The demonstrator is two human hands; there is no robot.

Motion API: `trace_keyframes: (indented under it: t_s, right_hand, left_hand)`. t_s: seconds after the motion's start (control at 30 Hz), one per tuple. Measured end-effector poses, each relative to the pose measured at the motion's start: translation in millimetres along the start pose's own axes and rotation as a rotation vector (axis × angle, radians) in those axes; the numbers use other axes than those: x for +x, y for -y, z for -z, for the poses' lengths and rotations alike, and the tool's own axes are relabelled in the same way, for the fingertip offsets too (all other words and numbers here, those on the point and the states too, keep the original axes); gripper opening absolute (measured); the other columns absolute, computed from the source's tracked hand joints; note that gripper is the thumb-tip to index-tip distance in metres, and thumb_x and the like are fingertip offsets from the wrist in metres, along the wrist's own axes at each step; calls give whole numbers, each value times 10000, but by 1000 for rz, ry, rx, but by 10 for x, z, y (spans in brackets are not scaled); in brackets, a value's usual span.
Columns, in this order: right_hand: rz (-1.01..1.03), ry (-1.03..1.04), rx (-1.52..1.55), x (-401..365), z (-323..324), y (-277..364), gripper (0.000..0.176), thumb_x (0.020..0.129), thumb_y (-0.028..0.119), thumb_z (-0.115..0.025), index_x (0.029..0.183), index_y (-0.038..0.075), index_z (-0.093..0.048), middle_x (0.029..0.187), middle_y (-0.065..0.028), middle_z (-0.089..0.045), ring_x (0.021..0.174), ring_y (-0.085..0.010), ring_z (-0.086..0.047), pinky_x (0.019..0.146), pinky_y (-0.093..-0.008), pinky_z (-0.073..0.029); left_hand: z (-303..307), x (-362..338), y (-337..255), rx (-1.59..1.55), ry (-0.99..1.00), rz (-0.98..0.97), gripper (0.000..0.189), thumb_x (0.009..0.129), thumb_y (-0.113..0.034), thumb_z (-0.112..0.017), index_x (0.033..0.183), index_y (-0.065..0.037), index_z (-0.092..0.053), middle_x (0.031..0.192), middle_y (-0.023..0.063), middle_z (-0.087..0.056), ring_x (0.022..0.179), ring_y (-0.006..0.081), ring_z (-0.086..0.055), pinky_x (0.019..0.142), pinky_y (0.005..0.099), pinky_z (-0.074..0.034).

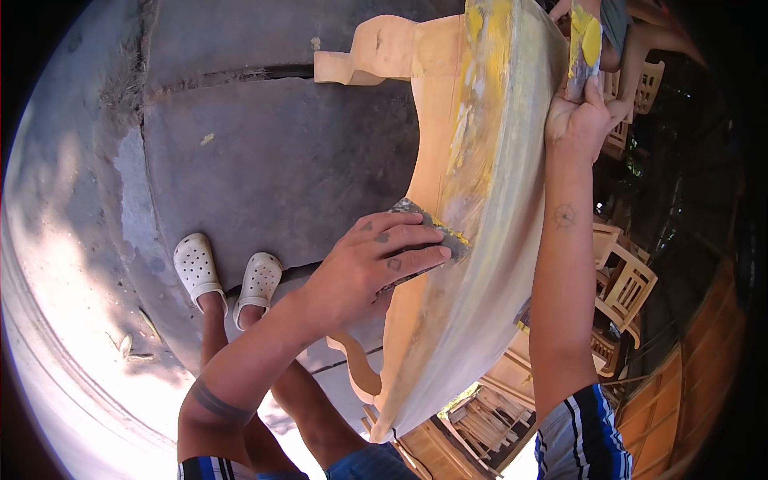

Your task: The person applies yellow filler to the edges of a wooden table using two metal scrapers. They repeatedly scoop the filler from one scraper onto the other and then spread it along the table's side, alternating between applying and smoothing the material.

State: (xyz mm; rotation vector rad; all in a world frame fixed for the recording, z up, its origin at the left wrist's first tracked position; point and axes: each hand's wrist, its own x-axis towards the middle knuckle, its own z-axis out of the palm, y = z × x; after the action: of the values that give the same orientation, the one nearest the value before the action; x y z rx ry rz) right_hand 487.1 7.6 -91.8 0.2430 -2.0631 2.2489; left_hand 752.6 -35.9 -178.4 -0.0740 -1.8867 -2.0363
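My left hand (pixel 372 260) grips a flat, dark scraper (pixel 458 242) with yellow filler along its edge, pressed against the side of a curved wooden furniture piece (pixel 480 200). Yellow and whitish filler is smeared along that side; the lower trim is bare wood. Beyond the piece, my right hand (pixel 580 120) is closed around a flat tool (pixel 582 68) that carries a thick lump of yellow filler (pixel 591 42). Its palm is turned toward the camera.
A co-worker's bare leg (pixel 636 68) shows at the top right. Carved wooden furniture parts (pixel 628 288) stand on the right, and a crate of wood slats (pixel 484 420) at the bottom. Two white clogs (pixel 196 268) rest on the cracked concrete floor (pixel 272 168).
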Motion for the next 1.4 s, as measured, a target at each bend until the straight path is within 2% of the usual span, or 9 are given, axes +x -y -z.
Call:
trace_keyframes:
  t_s: [0.27,0.4,0.57,0.67,0.93,1.07,1.17,1.27,1.4]
  right_hand:
    - [-18,35,133,152,161,-92,279,938,30,-353,1191,-67,-421,1148,-144,-536,1025,-227,-568,911,-345,-471]
    - [-37,121,128,172,178,-80,283,932,29,-366,1193,-63,-423,1134,-136,-543,1013,-222,-573,886,-344,-483]
    - [-60,191,174,306,343,-141,289,924,10,-406,1208,-44,-418,1191,-156,-524,1055,-246,-565,889,-375,-496]
    - [-111,134,144,248,289,-118,276,928,28,-400,1189,-58,-420,1161,-159,-541,1039,-255,-573,900,-375,-490]
    - [-59,187,194,287,338,-183,279,929,48,-414,1192,-47,-398,1112,-143,-556,959,-237,-595,730,-361,-495]
    - [-147,99,310,215,309,-155,296,925,39,-426,1207,-39,-377,1119,-156,-549,965,-245,-596,740,-379,-512]
    - [-290,71,354,-52,207,32,298,924,47,-451,1201,-25,-370,1096,-156,-549,920,-228,-605,737,-367,-530]
    - [-385,104,456,-658,159,377,306,932,68,-456,1211,-12,-360,1122,-163,-537,951,-217,-599,787,-353,-528]
    - [-404,170,430,-1447,100,832,358,934,93,-470,1243,-21,-329,1177,-161,-508,1077,-216,-539,917,-364,-456]
  left_hand:
    - [-580,105,45,136,-318,61,671,608,174,-562,1225,-88,-547,1281,96,-512,1219,307,-461,1002,419,-397]
    - [-514,-453,-119,106,18,9,756,564,144,-557,1280,-91,-497,1353,82,-443,1249,310,-413,1017,453,-354]
    - [377,504,-39,53,-165,128,699,553,215,-353,1171,-21,-578,1220,171,-549,1159,284,-525,997,325,-391]
    - [373,764,96,-141,-43,135,677,560,215,-334,1137,-16,-602,1170,179,-579,1144,265,-539,992,310,-392]
    - [-670,-299,-254,144,-143,75,651,532,227,-440,1090,-50,-627,1169,154,-576,1099,307,-555,972,388,-423]
    - [-1214,-990,-513,-38,-220,316,647,543,220,-444,1126,-25,-584,1198,176,-553,1118,330,-541,953,363,-422]
    - [-844,-1162,-808,-131,79,348,595,575,191,-472,1123,-12,-581,1163,167,-569,1109,341,-537,953,401,-433]
    - [-69,-671,-1199,89,76,425,604,571,190,-439,1124,-8,-579,1156,179,-570,1111,338,-536,964,393,-420]
    - [700,440,-2050,637,34,166,550,621,192,-409,1109,9,-587,1125,169,-598,1093,336,-554,934,380,-440]
